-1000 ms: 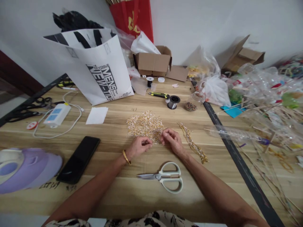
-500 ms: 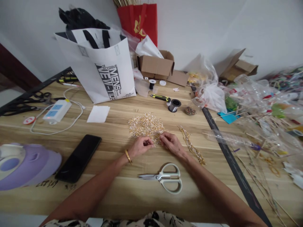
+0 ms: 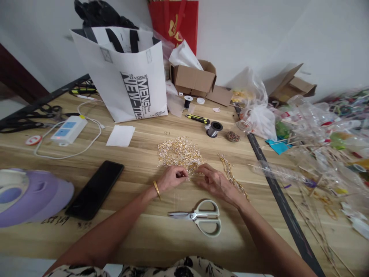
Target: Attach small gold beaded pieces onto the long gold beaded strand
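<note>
Since the earlier frame, right hand (image 3: 216, 181) has spread flatter and slid slightly right along the near edge of the bead pile (image 3: 179, 152); left hand (image 3: 172, 177) barely shifts.

Pile of small gold-and-clear beaded pieces sits mid-surface, directly ahead of both hands, touching distance. Pile is roughly round, no clear long axis. Both hands meet at its near edge; left hand is a shade closer to the centre of it.

Left fingers (image 3: 181, 174): curled nearly closed, tips pinched together on something tiny at the pile edge. I can't tell what the piece is, too small. Right fingers (image 3: 204, 169): loosely bent, tips pointing toward the left hand, resting at the pile edge; I can't tell if they grip anything.

Finished-looking beaded strand (image 3: 230, 175) lies just right of the right hand, long axis running away-left to near-right, partly under the wrist.

Scissors (image 3: 201, 219) lie near the body, between the forearms, blades pointing left. Black phone (image 3: 95, 189) well left. Wire spool (image 3: 213, 129) and white shopping bag (image 3: 127, 80) beyond the pile. Wooden surface (image 3: 138, 238) carries all of it.
</note>
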The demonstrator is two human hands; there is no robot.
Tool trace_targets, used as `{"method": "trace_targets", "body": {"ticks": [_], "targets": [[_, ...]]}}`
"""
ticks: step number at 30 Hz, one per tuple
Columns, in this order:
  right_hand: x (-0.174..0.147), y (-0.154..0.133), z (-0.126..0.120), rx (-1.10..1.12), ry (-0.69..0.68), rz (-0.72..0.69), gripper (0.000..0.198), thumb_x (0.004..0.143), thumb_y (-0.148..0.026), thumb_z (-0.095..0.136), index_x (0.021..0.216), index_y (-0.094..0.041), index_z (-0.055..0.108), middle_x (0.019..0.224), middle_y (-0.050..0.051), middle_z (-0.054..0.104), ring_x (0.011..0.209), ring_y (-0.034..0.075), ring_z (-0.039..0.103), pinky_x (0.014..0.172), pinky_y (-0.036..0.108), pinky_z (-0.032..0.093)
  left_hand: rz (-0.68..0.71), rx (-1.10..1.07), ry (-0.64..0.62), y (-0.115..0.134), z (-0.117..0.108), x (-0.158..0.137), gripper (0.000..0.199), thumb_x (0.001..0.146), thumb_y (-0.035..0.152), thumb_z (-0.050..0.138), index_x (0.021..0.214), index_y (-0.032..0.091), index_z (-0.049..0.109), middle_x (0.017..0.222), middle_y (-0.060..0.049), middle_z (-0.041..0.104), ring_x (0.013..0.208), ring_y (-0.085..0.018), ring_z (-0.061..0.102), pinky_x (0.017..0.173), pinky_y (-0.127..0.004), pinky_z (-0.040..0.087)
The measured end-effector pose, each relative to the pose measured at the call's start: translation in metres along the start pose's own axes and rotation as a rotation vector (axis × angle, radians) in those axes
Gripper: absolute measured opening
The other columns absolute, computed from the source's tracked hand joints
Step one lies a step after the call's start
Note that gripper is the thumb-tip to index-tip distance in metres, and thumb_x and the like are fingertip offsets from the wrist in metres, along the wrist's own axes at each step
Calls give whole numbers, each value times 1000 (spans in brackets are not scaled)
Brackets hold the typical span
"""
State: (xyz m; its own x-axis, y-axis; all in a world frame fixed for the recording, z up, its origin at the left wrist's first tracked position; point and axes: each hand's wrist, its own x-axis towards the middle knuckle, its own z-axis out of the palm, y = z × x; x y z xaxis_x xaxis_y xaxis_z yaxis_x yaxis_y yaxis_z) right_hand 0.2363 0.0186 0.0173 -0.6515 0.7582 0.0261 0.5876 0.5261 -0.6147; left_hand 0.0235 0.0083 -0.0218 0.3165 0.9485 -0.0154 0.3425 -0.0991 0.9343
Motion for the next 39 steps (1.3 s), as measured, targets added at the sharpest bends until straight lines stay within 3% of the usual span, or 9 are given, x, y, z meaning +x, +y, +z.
{"method": "trace_targets", "body": {"ticks": [3, 7, 11, 18, 28, 39], "targets": [[6, -4, 15, 114, 9, -68, 41, 78, -20, 63, 118, -22, 52, 113, 7, 56, 67, 11, 55, 61, 23, 44, 7, -8, 4, 0, 0, 0, 3, 70, 14, 64, 70, 12, 66, 65, -2, 64, 59, -10, 55, 57, -20, 43], [8, -2, 37, 198, 91, -54, 32, 80, -24, 62, 111, -20, 56, 87, 3, 60, 63, 12, 52, 55, 22, 42, 14, -36, -2, 0, 0, 0, 4, 70, 16, 64, 68, 12, 66, 64, -2, 64, 60, -11, 57, 59, -21, 44], [7, 3, 46, 246, 190, -10, 21, 84, -28, 59, 102, -18, 60, 79, 3, 59, 63, 12, 51, 56, 23, 41, 20, -49, -6, 0, -1, 0, 6, 70, 18, 64, 68, 12, 66, 69, -4, 67, 65, -13, 59, 63, -23, 46], [7, 8, 52, 312, 245, -21, 16, 85, -32, 57, 92, -18, 63, 78, 4, 61, 65, 14, 53, 57, 24, 42, 13, -17, -7, 6, -2, 0, 5, 71, 18, 65, 69, 14, 67, 67, -2, 66, 64, -12, 58, 60, -21, 44], [6, 7, 51, 313, 219, -34, 24, 83, -32, 59, 103, -19, 61, 69, 0, 57, 56, 11, 48, 54, 22, 39, 28, 12, -29, 8, -3, 1, 5, 72, 18, 65, 70, 14, 67, 72, -3, 67, 68, -14, 59, 62, -22, 44], [6, 5, 47, 366, 194, -1, 12, 83, -26, 57, 91, -17, 59, 68, -1, 57, 56, 9, 49, 52, 19, 38, -10, -43, -67, 14, -4, 1, 9, 72, 22, 65, 72, 13, 67, 72, -4, 67, 69, -14, 60, 65, -24, 45]]}}
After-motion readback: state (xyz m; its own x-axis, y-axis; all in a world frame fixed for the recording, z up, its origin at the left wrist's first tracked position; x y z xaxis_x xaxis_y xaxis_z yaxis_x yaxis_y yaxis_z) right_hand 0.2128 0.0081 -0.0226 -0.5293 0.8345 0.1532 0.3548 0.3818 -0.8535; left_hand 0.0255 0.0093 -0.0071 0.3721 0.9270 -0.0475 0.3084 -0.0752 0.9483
